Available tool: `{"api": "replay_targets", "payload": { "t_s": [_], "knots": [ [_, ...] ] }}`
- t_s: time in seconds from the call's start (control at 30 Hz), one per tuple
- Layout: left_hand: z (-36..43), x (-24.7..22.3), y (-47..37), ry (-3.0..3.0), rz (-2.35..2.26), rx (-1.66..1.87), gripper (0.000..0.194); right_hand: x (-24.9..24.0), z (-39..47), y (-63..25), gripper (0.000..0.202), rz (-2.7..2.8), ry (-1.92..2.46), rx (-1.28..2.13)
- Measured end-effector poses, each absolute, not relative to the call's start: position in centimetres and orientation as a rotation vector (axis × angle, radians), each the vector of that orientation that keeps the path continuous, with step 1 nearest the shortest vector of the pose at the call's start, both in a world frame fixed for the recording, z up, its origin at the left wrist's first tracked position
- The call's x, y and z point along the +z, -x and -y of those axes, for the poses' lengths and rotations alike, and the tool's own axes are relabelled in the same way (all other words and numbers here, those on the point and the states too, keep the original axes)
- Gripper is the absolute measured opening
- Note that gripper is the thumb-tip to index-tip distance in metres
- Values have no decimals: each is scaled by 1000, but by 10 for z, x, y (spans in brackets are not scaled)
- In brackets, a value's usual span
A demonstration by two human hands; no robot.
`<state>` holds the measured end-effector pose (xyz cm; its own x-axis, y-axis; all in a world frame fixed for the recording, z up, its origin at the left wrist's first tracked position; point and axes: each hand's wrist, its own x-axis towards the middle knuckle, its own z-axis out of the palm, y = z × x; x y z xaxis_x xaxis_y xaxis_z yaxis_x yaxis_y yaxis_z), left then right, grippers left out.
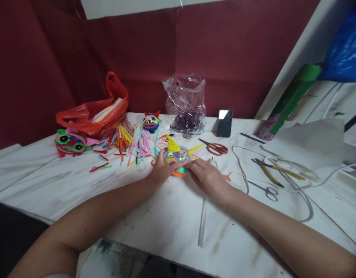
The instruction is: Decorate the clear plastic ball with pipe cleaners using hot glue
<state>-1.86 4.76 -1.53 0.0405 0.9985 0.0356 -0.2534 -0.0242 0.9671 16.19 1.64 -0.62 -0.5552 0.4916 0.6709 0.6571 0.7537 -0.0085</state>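
A small round colourful craft piece (182, 154) with a yellow upright horn or ear, a clear top and an orange lower edge is between my hands at the middle of the table. My left hand (162, 169) is wrapped round its left side, thumb across the front. My right hand (206, 175) has its fingers bent together at the right side of the piece; whatever they pinch is too small to tell. Behind it lie pastel pipe cleaners (141, 143) and a finished-looking blue and pink head (151, 122).
A red bag (88, 116) and striped craft head (70, 143) stand left. Behind are a clear bag (188, 104) and phone (225, 123). Red-handled scissors (216, 148), pliers (270, 172), small scissors (269, 192), a white cable (306, 200) and a glue stick (203, 222) lie right.
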Motion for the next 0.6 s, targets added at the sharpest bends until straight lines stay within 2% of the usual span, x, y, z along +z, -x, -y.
{"api": "replay_targets", "payload": {
  "t_s": [0.1,0.6],
  "knots": [
    [-49,-14,20,-1001,-960,1318,87,1,-19,-167,16,2249,879,-280],
    [-48,-14,20,-955,-840,1283,76,7,-20,-174,17,2225,954,-386]
  ]
}}
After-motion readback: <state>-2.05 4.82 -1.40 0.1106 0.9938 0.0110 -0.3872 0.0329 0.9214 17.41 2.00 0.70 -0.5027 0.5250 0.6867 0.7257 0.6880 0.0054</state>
